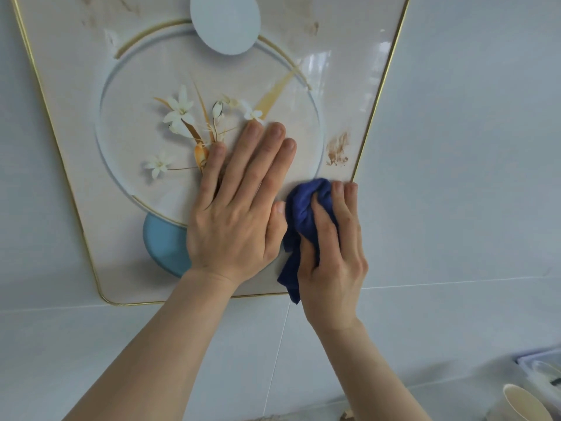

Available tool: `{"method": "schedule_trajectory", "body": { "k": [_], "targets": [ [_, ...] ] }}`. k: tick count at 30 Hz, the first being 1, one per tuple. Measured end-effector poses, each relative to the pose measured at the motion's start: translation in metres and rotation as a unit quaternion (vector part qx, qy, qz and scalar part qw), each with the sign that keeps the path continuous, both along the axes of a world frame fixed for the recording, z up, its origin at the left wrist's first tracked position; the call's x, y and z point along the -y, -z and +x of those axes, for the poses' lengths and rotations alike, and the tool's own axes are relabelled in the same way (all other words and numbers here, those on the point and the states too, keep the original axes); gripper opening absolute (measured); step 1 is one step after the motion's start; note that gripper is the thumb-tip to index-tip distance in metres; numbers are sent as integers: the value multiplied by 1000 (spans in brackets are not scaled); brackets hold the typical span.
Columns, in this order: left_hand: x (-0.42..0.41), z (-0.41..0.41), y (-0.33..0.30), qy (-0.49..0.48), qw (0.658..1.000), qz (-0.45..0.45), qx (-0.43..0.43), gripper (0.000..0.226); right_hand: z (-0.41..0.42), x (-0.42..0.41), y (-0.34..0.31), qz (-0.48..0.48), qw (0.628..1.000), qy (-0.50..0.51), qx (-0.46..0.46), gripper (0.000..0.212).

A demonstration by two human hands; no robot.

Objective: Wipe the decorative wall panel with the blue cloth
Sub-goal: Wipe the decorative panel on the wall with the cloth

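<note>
The decorative wall panel point(91, 95) is cream with a gold rim, printed with white flowers, a large ring and pale blue discs. It hangs on a white tiled wall. My left hand point(239, 202) lies flat and open on the panel's lower middle, fingers spread upward. My right hand point(334, 253) is closed on the crumpled blue cloth point(303, 217) and presses it against the panel near its lower right edge. A brown smear point(337, 148) sits just above the cloth by the right rim. Fainter brown marks point(312, 27) show near the panel's top.
White wall tiles point(470, 147) surround the panel. At the bottom right corner stand a paper cup point(523, 404) and a clear plastic container point(543, 364) on a ledge.
</note>
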State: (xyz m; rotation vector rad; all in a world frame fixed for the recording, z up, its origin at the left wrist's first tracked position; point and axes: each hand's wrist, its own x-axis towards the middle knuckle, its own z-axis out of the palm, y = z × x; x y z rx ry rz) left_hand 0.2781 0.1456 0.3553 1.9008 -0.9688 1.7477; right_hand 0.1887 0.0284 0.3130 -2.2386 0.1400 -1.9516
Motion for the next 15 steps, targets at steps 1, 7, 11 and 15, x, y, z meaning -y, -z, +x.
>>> {"method": "schedule_trajectory", "body": {
  "k": [1,7,11,15],
  "targets": [
    [0,-1,0,-3,1000,2,-1,61,-3,0,-1,-5,1000,2,-13,28],
    [-5,-5,-3,-14,999,26,-28,62,-30,-2,-17,-44,991,18,-122,48],
    [-10,-10,-5,-17,998,42,-46,69,-58,-9,-18,-48,963,82,-251,57],
    [-13,-13,-8,-26,996,61,-57,75,-85,-2,-15,55,952,26,-300,41]
  ]
}}
